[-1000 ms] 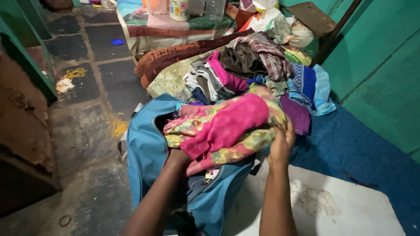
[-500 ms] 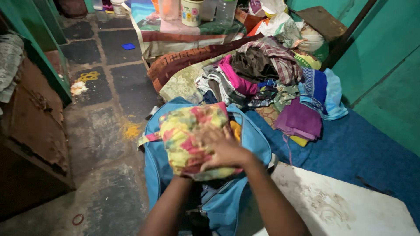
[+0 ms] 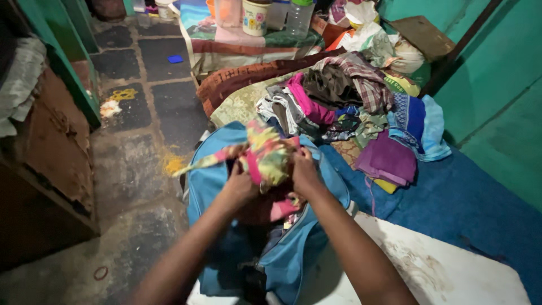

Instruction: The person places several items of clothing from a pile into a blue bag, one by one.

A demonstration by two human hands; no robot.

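Note:
Both my hands grip a bunched floral cloth (image 3: 265, 153), yellow, pink and green, over the open mouth of a blue bag (image 3: 210, 179). My left hand (image 3: 240, 183) holds its left side, where a strip of the cloth trails off to the left. My right hand (image 3: 304, 170) pinches the cloth's right side. More pink fabric (image 3: 280, 208) shows inside the bag below my hands.
A heap of mixed clothes (image 3: 339, 93) lies beyond the bag, with a folded purple cloth (image 3: 390, 159) on a blue sheet (image 3: 468, 197). A white slab (image 3: 440, 265) sits at lower right. Cups and bottles (image 3: 257, 14) stand on a low table. A stone floor (image 3: 130, 169) runs along the left.
The cloth was first a large pink and floral bundle held above the bag, then pressed flat onto the bag under my right hand. Now both hands bunch it at the bag's opening.

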